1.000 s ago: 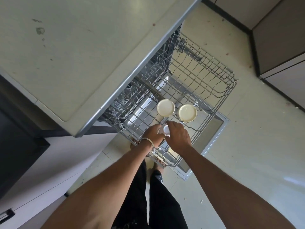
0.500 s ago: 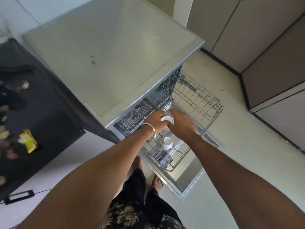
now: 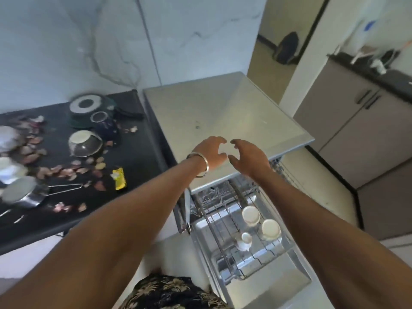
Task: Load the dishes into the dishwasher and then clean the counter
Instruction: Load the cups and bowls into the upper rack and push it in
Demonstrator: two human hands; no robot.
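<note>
Above the dishwasher's steel top [image 3: 223, 112], both hands hang side by side and hold nothing: the left hand [image 3: 210, 153] and the right hand [image 3: 249, 158] each have loosely curved fingers, tips nearly facing one another across a small gap. Below them the pulled-out rack [image 3: 256, 248] already carries three pale cups [image 3: 250, 215], set close together near its front right part. What remains lies to the left, on the dark tabletop [image 3: 142, 157]: a steel bowl [image 3: 84, 143] tipped on its side with its mouth turned up and away, a dark mug [image 3: 104, 123] just behind it, a stack of round dishes [image 3: 85, 108] farther back, and a handled saucepan [image 3: 22, 192] nearer the front edge with its wire handle pointing right toward the dishwasher. Scattered peels [image 3: 64, 171] and a yellow wrapper [image 3: 119, 178] litter the surface between them. By my reading the left hand is the nearer one to these dishes, and the bowl is the closest piece, so the next reach likely swings leftward across the seam between steel and black surface.
</note>
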